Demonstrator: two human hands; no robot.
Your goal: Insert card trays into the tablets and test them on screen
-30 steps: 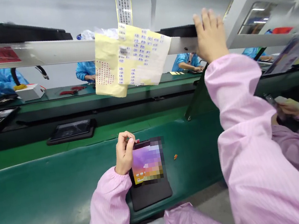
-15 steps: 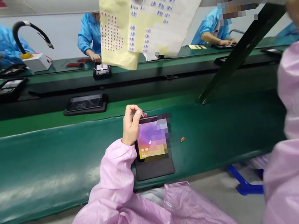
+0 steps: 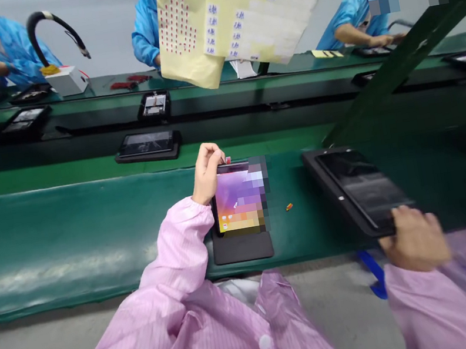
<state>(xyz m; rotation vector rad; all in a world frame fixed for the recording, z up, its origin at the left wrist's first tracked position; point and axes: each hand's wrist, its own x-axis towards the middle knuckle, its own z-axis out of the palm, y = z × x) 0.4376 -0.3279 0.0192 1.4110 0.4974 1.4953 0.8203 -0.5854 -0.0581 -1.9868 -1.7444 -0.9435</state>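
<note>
My left hand (image 3: 208, 172) is closed in a pinch on a small red tab (image 3: 227, 160) at the top left corner of a lit tablet (image 3: 237, 200). The tablet stands propped on a dark tray (image 3: 242, 248) on the green bench (image 3: 70, 243). My right hand (image 3: 414, 239) grips the near edge of a second dark tray (image 3: 343, 192) that carries a dark-screened tablet (image 3: 363, 182), held tilted at the right above the bench edge. A tiny orange piece (image 3: 289, 207) lies on the bench between the two trays.
A yellow sheet of small labels (image 3: 233, 13) hangs overhead. Beyond the bench a conveyor carries more trays with tablets (image 3: 148, 145), (image 3: 154, 104). Workers in blue coats (image 3: 146, 28) sit at the far side. A dark slanted strut (image 3: 394, 70) crosses at right.
My right hand came down from the overhead rail and now holds a tray with a dark tablet at the right. The view tilted downward. My left hand stayed pinched on the tablet's corner.
</note>
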